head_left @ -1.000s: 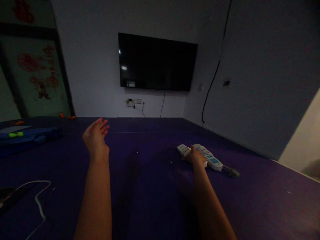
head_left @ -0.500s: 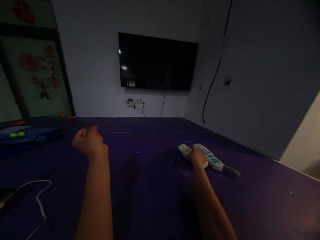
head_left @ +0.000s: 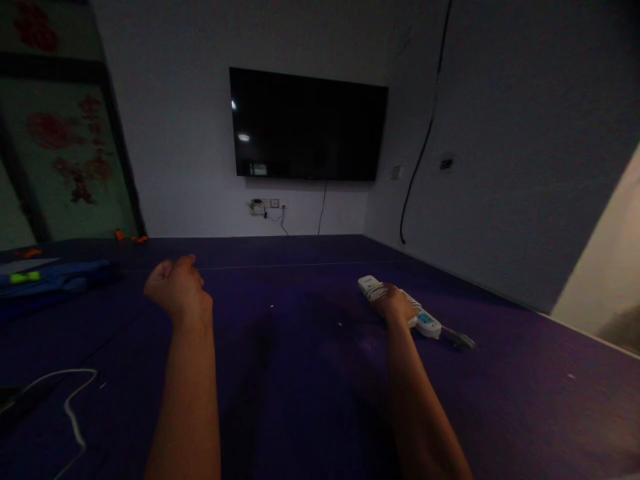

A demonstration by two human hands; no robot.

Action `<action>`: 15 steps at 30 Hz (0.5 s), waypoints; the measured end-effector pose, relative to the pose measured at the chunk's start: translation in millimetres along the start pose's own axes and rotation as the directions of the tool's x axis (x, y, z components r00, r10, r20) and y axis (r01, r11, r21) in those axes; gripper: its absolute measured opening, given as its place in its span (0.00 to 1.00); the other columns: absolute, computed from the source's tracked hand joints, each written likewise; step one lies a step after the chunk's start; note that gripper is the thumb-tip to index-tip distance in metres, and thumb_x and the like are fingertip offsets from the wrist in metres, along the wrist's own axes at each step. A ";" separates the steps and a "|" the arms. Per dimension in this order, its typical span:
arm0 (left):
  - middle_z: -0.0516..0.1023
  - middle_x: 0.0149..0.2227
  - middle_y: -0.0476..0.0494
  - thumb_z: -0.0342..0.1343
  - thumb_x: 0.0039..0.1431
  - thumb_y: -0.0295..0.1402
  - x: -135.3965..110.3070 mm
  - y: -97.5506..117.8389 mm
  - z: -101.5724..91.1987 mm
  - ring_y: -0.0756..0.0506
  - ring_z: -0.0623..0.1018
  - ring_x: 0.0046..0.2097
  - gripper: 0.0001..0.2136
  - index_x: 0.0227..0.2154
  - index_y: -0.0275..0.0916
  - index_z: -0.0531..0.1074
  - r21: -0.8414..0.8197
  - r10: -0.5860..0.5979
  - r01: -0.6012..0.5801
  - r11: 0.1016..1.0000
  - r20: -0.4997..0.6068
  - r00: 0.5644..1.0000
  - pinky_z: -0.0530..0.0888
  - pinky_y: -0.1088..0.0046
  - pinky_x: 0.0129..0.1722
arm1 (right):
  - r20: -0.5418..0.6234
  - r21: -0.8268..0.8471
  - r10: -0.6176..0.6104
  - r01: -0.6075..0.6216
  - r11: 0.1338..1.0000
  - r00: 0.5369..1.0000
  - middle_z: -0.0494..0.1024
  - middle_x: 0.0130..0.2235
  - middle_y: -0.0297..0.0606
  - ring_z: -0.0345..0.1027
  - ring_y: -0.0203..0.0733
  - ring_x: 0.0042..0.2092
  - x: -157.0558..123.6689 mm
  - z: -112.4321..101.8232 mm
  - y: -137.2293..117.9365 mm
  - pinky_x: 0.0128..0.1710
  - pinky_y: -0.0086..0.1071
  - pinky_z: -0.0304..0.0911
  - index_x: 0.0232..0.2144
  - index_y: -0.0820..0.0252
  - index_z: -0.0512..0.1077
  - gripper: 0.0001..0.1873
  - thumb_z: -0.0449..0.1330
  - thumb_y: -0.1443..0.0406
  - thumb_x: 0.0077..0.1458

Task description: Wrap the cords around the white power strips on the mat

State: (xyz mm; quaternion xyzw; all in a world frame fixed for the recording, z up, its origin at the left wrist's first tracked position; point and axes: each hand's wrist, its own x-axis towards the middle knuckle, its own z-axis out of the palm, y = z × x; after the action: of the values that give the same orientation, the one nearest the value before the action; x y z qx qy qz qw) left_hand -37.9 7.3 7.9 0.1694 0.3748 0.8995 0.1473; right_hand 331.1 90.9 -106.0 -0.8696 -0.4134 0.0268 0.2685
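Note:
My right hand (head_left: 396,305) is closed over a white power strip (head_left: 369,285) with its cord wound around it, and it covers the strip's middle. A second white power strip (head_left: 427,323) with blue socket panels lies right beside it on the purple floor surface, partly hidden by my hand. From that one's near end a short cord runs to a plug (head_left: 459,339). My left hand (head_left: 176,287) is raised over the surface to the left, curled into a fist, with nothing showing in it.
A blue cloth item (head_left: 75,275) with a lime-green piece lies at the far left, near small orange objects (head_left: 139,239). A white cable (head_left: 73,413) curves at the near left. A black television (head_left: 307,127) hangs on the far wall; a dark cord (head_left: 417,167) hangs on the right wall.
My right hand and the power strip under it have shifted slightly up and right, covering more of the second strip. My left hand stays a fist. The view has turned slightly.

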 end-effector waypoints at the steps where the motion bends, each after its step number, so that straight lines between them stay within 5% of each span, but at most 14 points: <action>1: 0.52 0.10 0.60 0.55 0.39 0.17 -0.2 -0.3 -0.1 0.56 0.56 0.15 0.20 0.13 0.40 0.47 0.000 0.000 0.000 1.000 0.003 1.000 0.53 0.78 0.15 | -0.007 0.023 0.004 -0.004 1.000 1.000 0.71 0.52 0.52 0.65 0.60 0.53 -0.3 -3.7 -0.5 0.50 0.51 0.56 0.56 0.48 0.62 0.38 0.64 0.59 0.40; 8: 0.50 0.10 0.60 0.58 0.36 0.23 0.2 -7.2 0.4 0.56 0.54 0.14 0.21 0.13 0.40 0.45 -0.019 0.003 -0.002 1.000 0.064 0.998 0.51 0.78 0.13 | -0.061 0.142 0.007 0.002 0.990 0.998 0.73 0.50 0.51 0.66 0.61 0.51 -13.6 -37.6 -13.0 0.49 0.49 0.59 0.56 0.48 0.64 0.41 0.66 0.57 0.36; 11: 0.50 0.10 0.61 0.59 0.35 0.26 -2.5 -8.7 2.3 0.57 0.53 0.14 0.20 0.13 0.40 0.47 0.008 -0.028 0.027 1.000 0.178 0.984 0.49 0.79 0.13 | -0.093 0.249 -0.043 0.065 0.966 0.995 0.74 0.49 0.48 0.67 0.59 0.50 -22.1 -55.8 -23.7 0.47 0.45 0.62 0.55 0.49 0.64 0.40 0.66 0.55 0.36; 13: 0.51 0.10 0.61 0.60 0.36 0.28 -6.9 -8.1 4.5 0.57 0.53 0.13 0.19 0.13 0.40 0.50 0.067 -0.105 0.089 0.994 0.310 0.945 0.49 0.80 0.12 | -0.125 0.354 -0.101 0.140 0.925 0.987 0.75 0.48 0.45 0.68 0.56 0.49 -27.7 -64.6 -33.1 0.46 0.41 0.63 0.55 0.51 0.65 0.41 0.67 0.54 0.35; 15: 0.53 0.11 0.60 0.62 0.38 0.33 -14.2 -7.2 6.9 0.57 0.53 0.14 0.19 0.13 0.40 0.53 0.165 -0.201 0.137 0.977 0.484 0.851 0.50 0.80 0.13 | -0.156 0.445 -0.187 0.238 0.863 0.970 0.75 0.48 0.42 0.69 0.53 0.49 -33.7 -68.1 -44.7 0.45 0.39 0.64 0.55 0.52 0.65 0.41 0.66 0.52 0.35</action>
State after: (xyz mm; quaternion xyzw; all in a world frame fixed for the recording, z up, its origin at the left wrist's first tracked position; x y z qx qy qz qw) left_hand -21.3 10.9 4.5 0.3709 0.3927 0.7837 0.3067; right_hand 295.8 58.9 -31.8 -0.7302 -0.4734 0.0473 0.4904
